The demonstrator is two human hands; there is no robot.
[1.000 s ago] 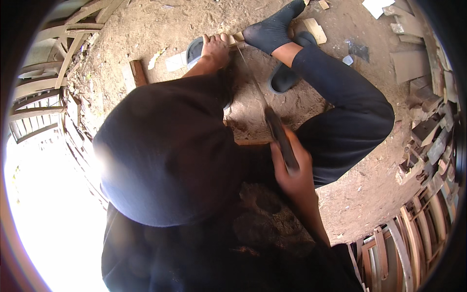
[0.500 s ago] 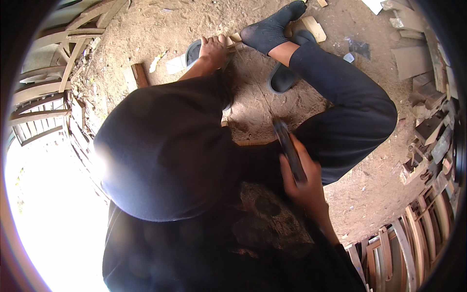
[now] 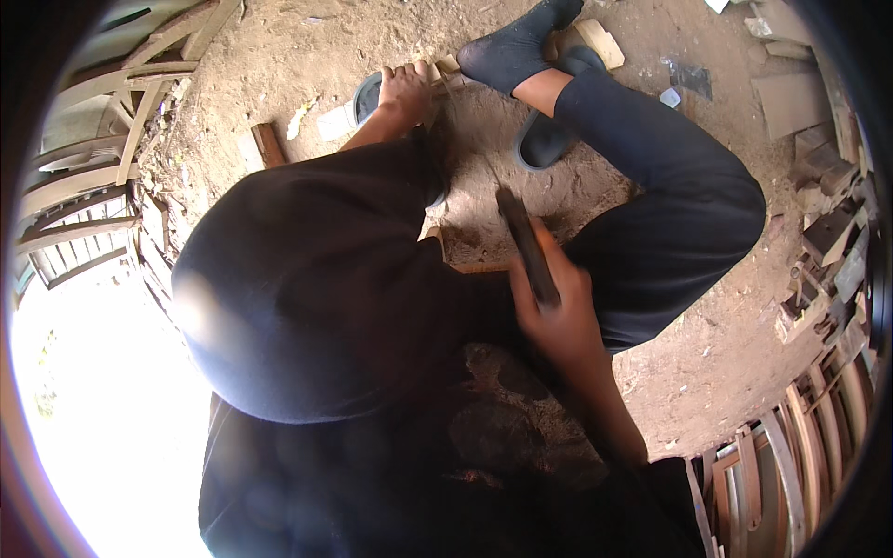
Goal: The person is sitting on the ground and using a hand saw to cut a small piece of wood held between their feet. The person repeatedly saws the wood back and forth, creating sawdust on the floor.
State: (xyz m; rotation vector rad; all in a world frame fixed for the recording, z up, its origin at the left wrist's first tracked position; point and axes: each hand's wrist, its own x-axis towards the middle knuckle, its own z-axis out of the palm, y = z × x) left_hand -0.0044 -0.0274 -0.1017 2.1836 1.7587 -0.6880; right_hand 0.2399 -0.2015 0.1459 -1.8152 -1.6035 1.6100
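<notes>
My right hand (image 3: 561, 302) is wrapped round the dark handle of a handsaw (image 3: 528, 246), in front of my bent leg. Its blade is seen almost edge-on, a faint thin line running toward a pale wooden strip (image 3: 337, 123). Over that strip, at the upper middle, my left hand (image 3: 404, 91) is closed, pressing it down with the fingers curled over the far side. My foot in a black sock (image 3: 507, 58) rests against the strip's right end. Where the blade meets the wood is too small to make out.
A dark sandal (image 3: 544, 139) lies by my foot, and another sandal (image 3: 369, 96) shows beside my left hand. A short wood block (image 3: 268, 144) lies at the left on the dirt ground. Wood offcuts (image 3: 823, 242) are piled along the right, and curved wooden pieces (image 3: 791, 465) stand lower right.
My right hand has moved forward and slightly left with the handsaw, toward the strip. My left hand stays in place on the wood.
</notes>
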